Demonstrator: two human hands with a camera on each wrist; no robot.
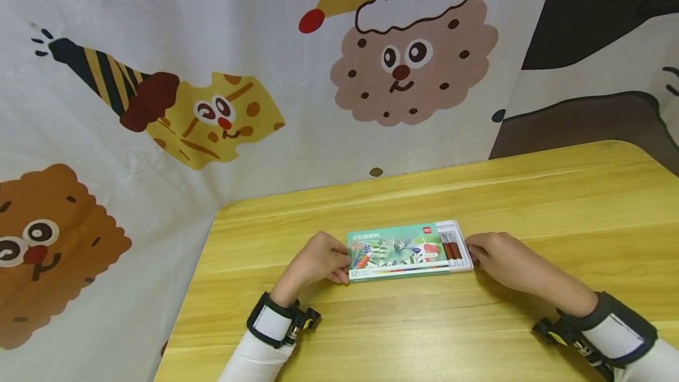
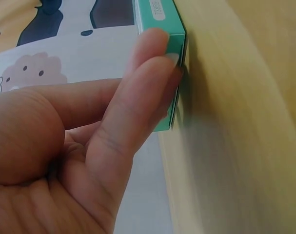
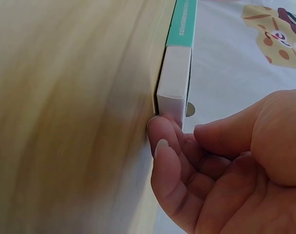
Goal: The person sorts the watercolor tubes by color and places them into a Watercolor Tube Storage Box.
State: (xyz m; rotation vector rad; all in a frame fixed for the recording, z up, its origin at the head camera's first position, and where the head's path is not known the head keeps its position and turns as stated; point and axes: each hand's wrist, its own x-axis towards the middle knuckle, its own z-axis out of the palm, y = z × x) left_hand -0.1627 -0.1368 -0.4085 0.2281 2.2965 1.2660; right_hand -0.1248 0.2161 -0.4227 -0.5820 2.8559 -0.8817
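A flat green watercolour paint box [image 1: 392, 252] with a plant design lies on the wooden table. From its right end a white inner tray [image 1: 468, 252] sticks partly out, showing brown and reddish paint tubes [image 1: 452, 250]. At the sleeve's left end, my left hand [image 1: 320, 258] holds the box between thumb and fingers. In the left wrist view, those fingers [image 2: 138, 92] cover much of the green end. My right hand [image 1: 501, 258] grips the tray's outer end, its curled fingertips right at the white edge in the right wrist view. The tray's other contents are hidden inside the sleeve.
The wooden table [image 1: 403, 329] has a rounded far right corner. Behind it hangs a white cloth [image 1: 297, 152] printed with cartoon biscuits and cheese. Each wrist wears a dark strap [image 1: 274, 320] with a small camera.
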